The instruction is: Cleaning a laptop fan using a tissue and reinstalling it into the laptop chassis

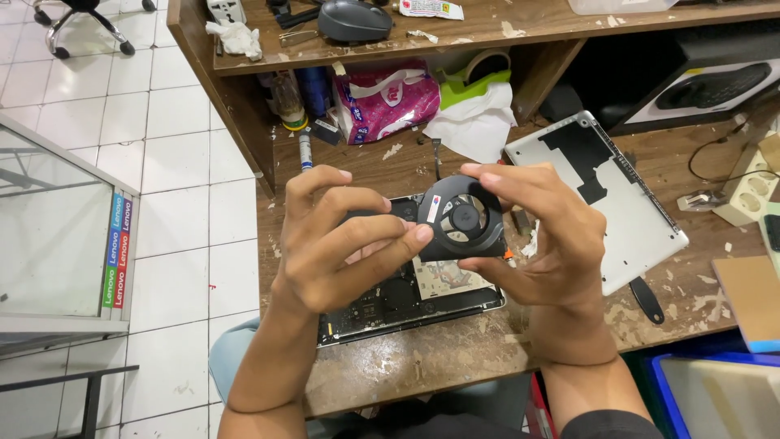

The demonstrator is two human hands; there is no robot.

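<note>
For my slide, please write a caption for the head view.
Both hands, left hand and right hand, hold a black fan above an opened laptop.

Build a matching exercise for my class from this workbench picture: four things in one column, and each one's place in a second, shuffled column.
Things:
1. black cooling fan
2. opened laptop
3. silver bottom cover
4. computer mouse

Places:
A. on the upper shelf
B. held between the left hand and right hand
C. lying on the bench right of the hands
D. on the bench under the hands

Pairs: 1-B, 2-D, 3-C, 4-A
</note>
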